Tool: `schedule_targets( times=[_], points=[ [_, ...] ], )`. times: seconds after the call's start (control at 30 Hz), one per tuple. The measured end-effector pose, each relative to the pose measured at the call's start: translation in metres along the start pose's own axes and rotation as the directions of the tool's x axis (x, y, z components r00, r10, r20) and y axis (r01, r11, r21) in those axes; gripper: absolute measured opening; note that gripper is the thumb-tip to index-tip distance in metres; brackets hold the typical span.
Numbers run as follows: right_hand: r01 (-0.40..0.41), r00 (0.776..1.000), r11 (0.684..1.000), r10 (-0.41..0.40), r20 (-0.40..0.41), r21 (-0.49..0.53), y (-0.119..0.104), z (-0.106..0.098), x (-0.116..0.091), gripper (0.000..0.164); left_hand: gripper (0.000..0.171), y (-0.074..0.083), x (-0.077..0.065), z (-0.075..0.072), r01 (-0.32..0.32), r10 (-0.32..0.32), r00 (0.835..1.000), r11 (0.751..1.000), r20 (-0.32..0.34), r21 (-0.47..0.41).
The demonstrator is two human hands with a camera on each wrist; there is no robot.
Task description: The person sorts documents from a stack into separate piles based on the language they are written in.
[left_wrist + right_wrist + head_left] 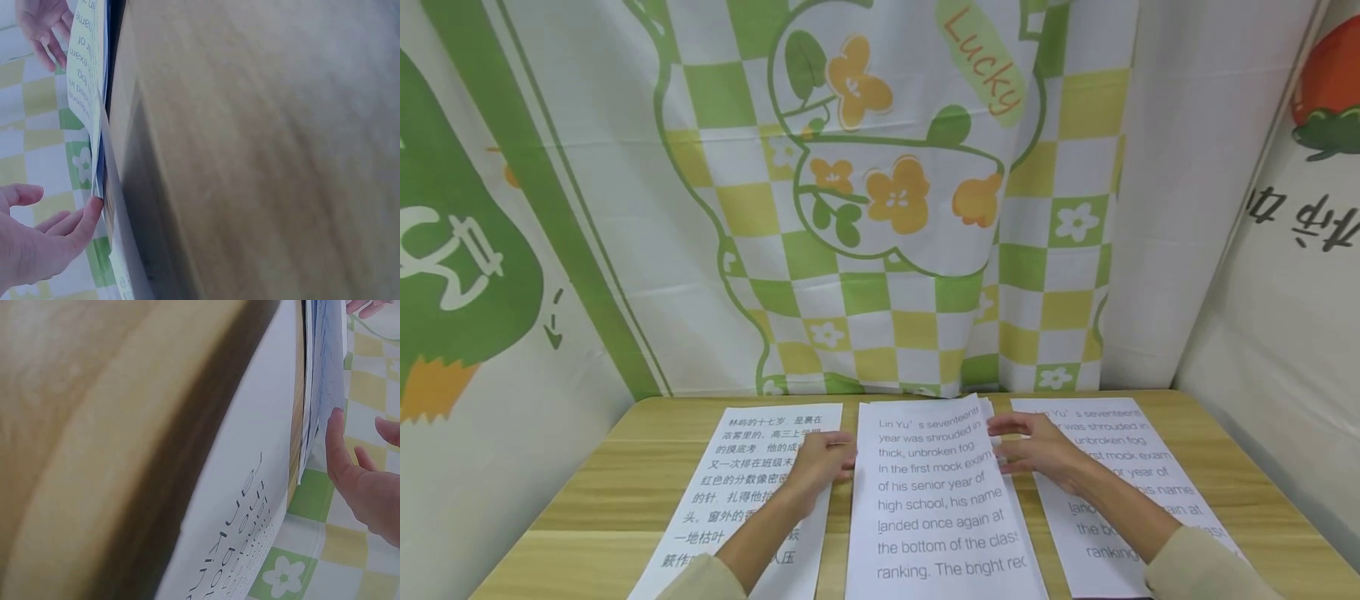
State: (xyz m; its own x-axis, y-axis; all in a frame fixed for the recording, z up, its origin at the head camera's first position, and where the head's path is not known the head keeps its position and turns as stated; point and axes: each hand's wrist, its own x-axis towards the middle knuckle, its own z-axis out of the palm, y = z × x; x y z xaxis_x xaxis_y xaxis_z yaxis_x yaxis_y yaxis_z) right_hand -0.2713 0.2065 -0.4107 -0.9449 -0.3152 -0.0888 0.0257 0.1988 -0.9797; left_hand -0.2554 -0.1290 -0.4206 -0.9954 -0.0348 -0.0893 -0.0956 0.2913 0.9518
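A stack of white paper sheets (936, 500) printed with large English text lies between the hands, its top sheets slightly askew and the right edge of the top one lifted. My left hand (820, 467) is at the stack's left edge; in the left wrist view one fingertip of this hand (47, 244) touches that edge. On the other side, my right hand (1041, 450) has its fingers at the right edge, and the right wrist view shows a fingertip of this hand (365, 487) against the sheets. Neither hand visibly curls round the paper.
To the left lies a sheet with Chinese text (737, 483), partly under the left forearm. An English-text sheet (1120, 433) lies at the right, beneath the right forearm. All rest on a wooden table (587, 500). A patterned curtain (895, 325) hangs behind its far edge.
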Motion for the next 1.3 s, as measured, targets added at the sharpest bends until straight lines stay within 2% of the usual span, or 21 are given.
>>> schedule_targets(
  times=[0.17,0.3,0.37,0.47,0.63,0.83,1.07,1.3],
  points=[
    [0.001,1.000,1.000,-0.001,0.014,-0.005,0.000,0.001,-0.002,0.058,0.044,0.003,-0.006,0.003,-0.048,0.048,0.999,0.992,0.004,0.114],
    [0.003,1.000,1.000,-0.003,0.019,-0.007,0.000,0.001,-0.002,0.058,0.042,0.004,-0.008,0.006,-0.093,0.094,0.996,0.981,0.001,0.170],
    [0.001,1.000,1.000,-0.001,0.010,-0.002,-0.001,0.001,-0.002,0.057,0.040,0.005,-0.007,0.007,-0.111,0.113,0.994,0.981,-0.007,0.162],
    [0.001,1.000,1.000,-0.001,-0.015,-0.006,-0.001,0.001,-0.002,0.056,0.038,0.005,-0.004,0.008,-0.128,0.131,0.991,0.987,-0.026,0.099],
    [-0.008,0.995,1.000,0.005,-0.103,-0.027,0.002,0.004,0.000,0.057,0.039,0.004,0.000,0.009,-0.104,0.104,0.994,0.994,-0.025,-0.010],
    [-0.041,0.981,0.999,0.035,-0.191,-0.026,0.003,0.006,0.002,0.071,0.043,0.001,0.002,0.009,-0.067,0.067,0.998,0.997,0.007,-0.029],
    [0.035,0.982,0.999,-0.031,-0.184,0.018,0.002,0.006,0.002,0.073,0.046,0.001,0.002,0.009,-0.014,0.014,0.999,1.000,0.029,0.003],
    [0.098,0.983,0.994,-0.088,-0.162,0.057,0.000,0.005,0.002,0.070,0.045,0.001,0.002,0.007,-0.013,0.013,0.999,1.000,0.029,0.024]
  ],
)
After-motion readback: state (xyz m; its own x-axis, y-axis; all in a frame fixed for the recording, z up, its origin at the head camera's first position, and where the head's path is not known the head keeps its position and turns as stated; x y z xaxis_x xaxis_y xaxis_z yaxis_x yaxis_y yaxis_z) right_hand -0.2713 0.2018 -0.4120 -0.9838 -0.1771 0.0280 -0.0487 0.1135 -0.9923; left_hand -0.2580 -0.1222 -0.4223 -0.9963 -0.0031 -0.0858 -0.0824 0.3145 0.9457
